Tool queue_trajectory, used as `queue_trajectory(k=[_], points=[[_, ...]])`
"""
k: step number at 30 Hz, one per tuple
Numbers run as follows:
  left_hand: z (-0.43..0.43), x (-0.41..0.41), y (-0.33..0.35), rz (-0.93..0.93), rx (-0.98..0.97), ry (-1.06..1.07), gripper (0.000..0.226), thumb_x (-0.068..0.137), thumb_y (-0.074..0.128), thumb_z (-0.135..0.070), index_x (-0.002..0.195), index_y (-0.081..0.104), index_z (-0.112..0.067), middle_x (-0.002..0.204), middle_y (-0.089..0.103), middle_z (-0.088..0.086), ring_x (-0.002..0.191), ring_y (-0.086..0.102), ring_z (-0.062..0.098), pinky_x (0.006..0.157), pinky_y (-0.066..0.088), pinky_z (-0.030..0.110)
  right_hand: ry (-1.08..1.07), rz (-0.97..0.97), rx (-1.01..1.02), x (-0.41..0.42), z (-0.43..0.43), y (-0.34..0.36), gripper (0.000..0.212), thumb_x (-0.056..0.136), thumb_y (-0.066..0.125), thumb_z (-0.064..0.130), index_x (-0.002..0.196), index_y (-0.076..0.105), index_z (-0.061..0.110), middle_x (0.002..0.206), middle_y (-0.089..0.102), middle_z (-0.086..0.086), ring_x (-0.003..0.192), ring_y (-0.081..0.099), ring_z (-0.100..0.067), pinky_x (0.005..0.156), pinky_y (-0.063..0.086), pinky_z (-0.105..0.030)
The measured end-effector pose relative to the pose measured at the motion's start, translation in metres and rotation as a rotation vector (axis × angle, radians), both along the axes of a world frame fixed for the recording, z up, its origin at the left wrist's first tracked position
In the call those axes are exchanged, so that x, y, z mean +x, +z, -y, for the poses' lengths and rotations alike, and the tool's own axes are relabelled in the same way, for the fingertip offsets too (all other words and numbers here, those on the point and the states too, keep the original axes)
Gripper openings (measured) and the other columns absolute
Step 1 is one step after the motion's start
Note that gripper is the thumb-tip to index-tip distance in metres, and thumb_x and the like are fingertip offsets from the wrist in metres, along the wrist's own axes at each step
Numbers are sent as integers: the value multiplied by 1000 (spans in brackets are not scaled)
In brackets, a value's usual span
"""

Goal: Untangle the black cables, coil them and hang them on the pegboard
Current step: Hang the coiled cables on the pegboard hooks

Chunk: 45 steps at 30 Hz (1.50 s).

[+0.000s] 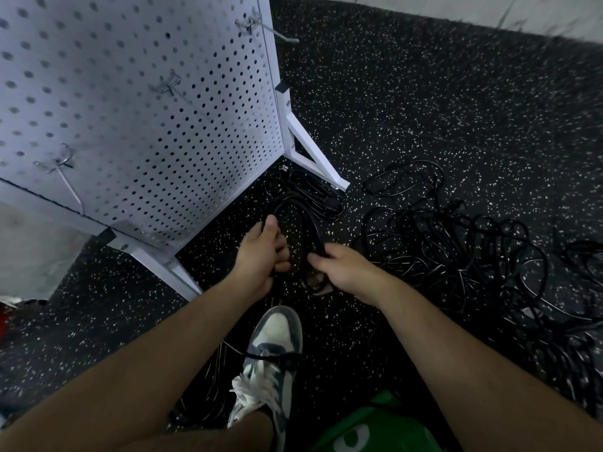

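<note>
Two hands, left hand [261,259] and right hand [347,272], grip a black cable loop [313,228].

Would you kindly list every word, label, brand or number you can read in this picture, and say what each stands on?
No text can be read for certain.
Green item: a white ring-like mark, cut off by the frame edge; perhaps an "O" or a logo, cannot tell.
Shoe: no legible brand.
Pegboard: no label or number shows.
</note>
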<state>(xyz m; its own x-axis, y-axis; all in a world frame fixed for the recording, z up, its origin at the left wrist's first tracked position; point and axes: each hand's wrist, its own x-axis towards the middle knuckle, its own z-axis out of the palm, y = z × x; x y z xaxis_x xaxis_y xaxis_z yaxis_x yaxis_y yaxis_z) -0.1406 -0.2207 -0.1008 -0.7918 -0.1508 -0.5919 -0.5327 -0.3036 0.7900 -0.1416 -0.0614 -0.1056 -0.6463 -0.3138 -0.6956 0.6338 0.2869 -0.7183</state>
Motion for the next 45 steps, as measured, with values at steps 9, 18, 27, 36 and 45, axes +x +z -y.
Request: queue_trajectory(k=[9, 18, 27, 36, 45], points=[[14, -13, 4, -53, -67, 34, 33, 111, 36, -37, 85, 40, -17, 63, 34, -4, 51, 30, 10, 45, 30, 23, 106, -636, 730, 8, -19, -10, 30, 106, 40, 44, 120, 58, 24, 105, 64, 1, 98, 62, -26, 83, 55, -45], [13, -16, -1, -12, -29, 33, 33, 111, 36, -37, 87, 42, -16, 64, 37, -3, 53, 33, 12, 48, 34, 27, -347, -800, 335, 11, -19, 8, 24, 96, 60, 3, 118, 69, 8, 132, 52, 9, 119, 48, 11, 102, 33, -1], [9, -16, -3, 50, -10, 74, 25, 110, 41, -36, 97, 44, -15, 66, 41, -3, 54, 39, 13, 48, 37, 29, 79, -1133, 468, 19, -17, 11, 47, 97, 44, -5, 144, 49, -5, 170, 7, -5, 153, 21, -7, 118, 36, -28], [0, -13, 19, -46, -134, -128, 65, 83, 64, -66, 114, 62, -9, 99, 74, 6, 94, 74, 23, 84, 60, 39, 432, -1343, 507, 35, -1, 0, 58, 78, 33, -3, 126, 63, 3, 151, 49, -16, 138, 49, -27, 126, 13, -28], [1, -4, 16, -47, -10, -278, 12, 96, 67, -18, 95, 68, -6, 81, 68, 9, 75, 66, 23, 70, 54, 33, 571, -1388, 411, 30, -2, 2, 50, 80, 38, 5, 118, 70, 7, 138, 62, -12, 131, 56, -28, 119, 34, -37]])
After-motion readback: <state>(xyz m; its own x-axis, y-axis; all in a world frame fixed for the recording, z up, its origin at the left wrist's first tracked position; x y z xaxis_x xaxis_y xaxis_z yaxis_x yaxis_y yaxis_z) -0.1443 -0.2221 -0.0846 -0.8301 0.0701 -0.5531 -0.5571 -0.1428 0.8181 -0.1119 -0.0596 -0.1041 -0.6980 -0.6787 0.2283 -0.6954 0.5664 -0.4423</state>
